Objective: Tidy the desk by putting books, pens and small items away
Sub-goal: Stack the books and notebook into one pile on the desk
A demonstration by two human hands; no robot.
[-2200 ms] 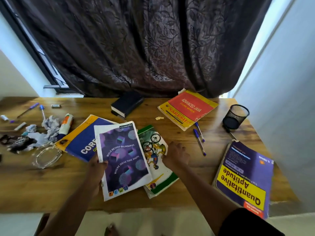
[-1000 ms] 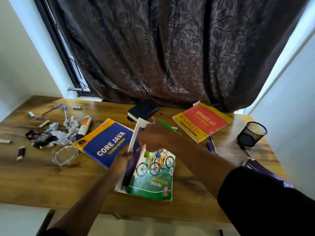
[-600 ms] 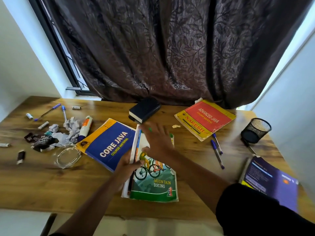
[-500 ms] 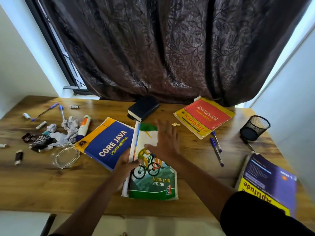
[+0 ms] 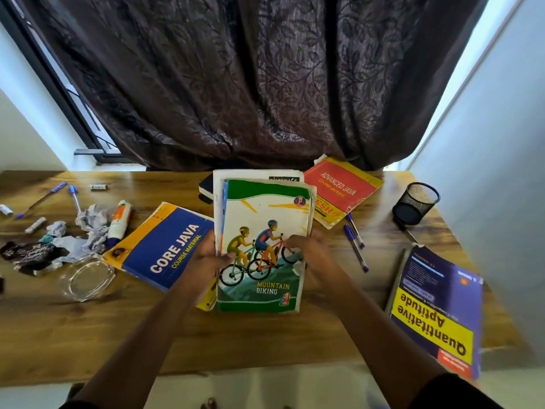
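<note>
Head view, both hands: the left hand (image 5: 206, 262) and the right hand (image 5: 309, 261) are each gripping a long side of a small stack, thumbs lying on the top cover and fingers curling underneath, so the stack is being clamped from both sides and kept square.
Head view, stack: the Mountain Biking notebook (image 5: 264, 231) is sitting on top, with a larger white-edged notebook (image 5: 253, 174) showing behind its far edge; the far end looks to be tilting up off the desk (image 5: 88, 335), though whether the near end is resting on the wood I cannot tell.
Why held so: two thin, floppy covers of unequal size are likely to slide apart, so gripping both edges is holding them aligned as one bundle.
Books waiting: the Core Java book (image 5: 165, 243) is lying just left of the stack, partly under its near corner; the Advanced Java book (image 5: 342, 190) is lying just right behind it; the Quantitative Aptitude book (image 5: 436, 314) is overhanging the right edge; a dark book (image 5: 205, 187) is peeking out behind.
Pens: two blue pens (image 5: 355, 243) are lying between stack and mesh pen cup (image 5: 415, 202), two more pens (image 5: 56, 191) at far left.
Small items: crumpled paper (image 5: 91, 219), a glue tube (image 5: 119, 221) and a glass dish (image 5: 85, 278) are cluttering the left.
Progress: judging by this spread, tidying is only beginning.
</note>
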